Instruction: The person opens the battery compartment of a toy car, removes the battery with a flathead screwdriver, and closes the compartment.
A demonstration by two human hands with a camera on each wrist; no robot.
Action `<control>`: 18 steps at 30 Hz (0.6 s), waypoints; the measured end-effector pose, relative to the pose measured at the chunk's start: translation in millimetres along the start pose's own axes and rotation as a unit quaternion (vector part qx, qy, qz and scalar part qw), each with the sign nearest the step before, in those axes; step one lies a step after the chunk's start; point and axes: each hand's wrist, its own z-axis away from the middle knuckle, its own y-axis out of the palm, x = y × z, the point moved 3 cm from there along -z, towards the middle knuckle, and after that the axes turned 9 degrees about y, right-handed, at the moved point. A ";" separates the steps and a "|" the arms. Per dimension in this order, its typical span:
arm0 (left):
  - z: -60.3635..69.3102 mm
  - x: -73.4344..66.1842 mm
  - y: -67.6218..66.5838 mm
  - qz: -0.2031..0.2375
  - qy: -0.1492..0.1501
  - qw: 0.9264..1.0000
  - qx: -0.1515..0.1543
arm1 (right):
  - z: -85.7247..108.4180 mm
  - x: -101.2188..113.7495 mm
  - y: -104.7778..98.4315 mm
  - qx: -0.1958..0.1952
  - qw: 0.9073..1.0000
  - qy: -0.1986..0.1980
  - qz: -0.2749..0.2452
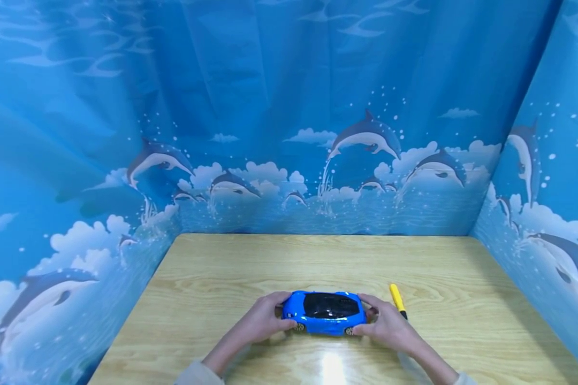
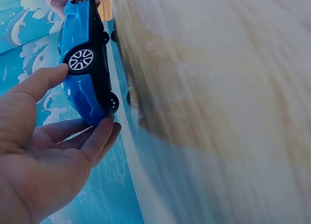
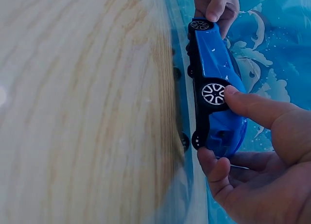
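Observation:
Between my two hands is a blue toy car (image 1: 295,305) with a black roof and spoked silver wheels, lying crosswise. My left hand (image 1: 264,320) grips its left end, thumb by the near wheel and fingers round the far side. The other end is gripped by my right hand (image 1: 389,325), whose thumb (image 3: 252,105) touches the near wheel. Both wrist views show the wheels a little apart from their reflections, so the car seems to hover just above the table. Its underside is mostly hidden.
A yellow stick-like tool with a black end (image 1: 396,295) lies beyond my right hand, partly hidden by it. The wood-grain table (image 1: 212,262) is bordered at the back and sides by a blue dolphin-print curtain (image 1: 279,107). Light glares on the near tabletop.

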 end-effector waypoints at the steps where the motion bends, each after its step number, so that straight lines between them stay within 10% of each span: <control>1: 0.0 0.0 -0.1 0.002 -0.001 1.000 -0.001 | 0.5 0.4 -0.7 0.005 1.000 0.005 -0.004; 18: -0.5 -6.3 -11.3 0.102 -0.007 0.994 -0.032 | 4.4 6.6 -16.3 0.070 0.992 -0.017 -0.103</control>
